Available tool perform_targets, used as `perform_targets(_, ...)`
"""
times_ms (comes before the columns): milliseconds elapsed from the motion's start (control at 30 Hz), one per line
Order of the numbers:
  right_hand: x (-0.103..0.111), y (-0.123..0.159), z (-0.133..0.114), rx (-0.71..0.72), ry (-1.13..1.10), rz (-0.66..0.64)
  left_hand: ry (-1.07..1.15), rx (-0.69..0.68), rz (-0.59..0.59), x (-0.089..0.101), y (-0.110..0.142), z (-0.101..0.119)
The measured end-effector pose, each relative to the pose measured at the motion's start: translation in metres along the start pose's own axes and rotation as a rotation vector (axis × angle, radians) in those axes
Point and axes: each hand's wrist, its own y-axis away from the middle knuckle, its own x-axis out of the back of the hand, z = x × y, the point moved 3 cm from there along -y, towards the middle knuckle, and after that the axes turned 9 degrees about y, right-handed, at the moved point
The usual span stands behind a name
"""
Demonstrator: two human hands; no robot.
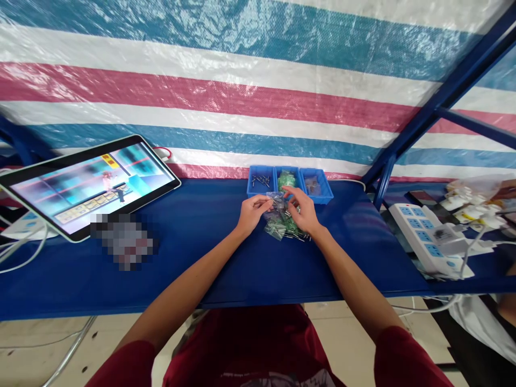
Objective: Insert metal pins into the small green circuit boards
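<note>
Both grips, left hand and right hand, pinching clear parts bags near bench far edge; sorting underway, next needing fine fingertip separation.

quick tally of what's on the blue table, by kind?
Blue bins: 3
Clear bags of small parts, under the left hand and right hand: a bunch, too overlapped to count, taken as 1
Tablet: 1
Power strip: 1
Total: 6
</note>
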Motion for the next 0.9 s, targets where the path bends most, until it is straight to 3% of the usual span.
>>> perform_targets(200,-0.004,0.004,-0.003,0.078,0.069,0.025,0.129,0.059,-0.061,-0.003,0.001,0.004)
perform_targets(367,-0.001,-0.003,0.001,0.033,0.065,0.084,0.080,0.026,-0.108,-0.006,0.002,0.004)
perform_targets(567,0.000,-0.020,0.001,0.010,0.088,0.004,-0.177,-0.125,-0.033,-0.001,0.003,0.004)
perform_targets(667,0.001,-0.023,0.001,-0.026,0.060,0.004,-0.168,-0.099,-0.001,0.000,0.003,0.002)
perform_targets(900,0.000,-0.017,-0.002,0.175,0.090,-0.061,0.017,0.018,-0.014,0.001,0.000,0.002)
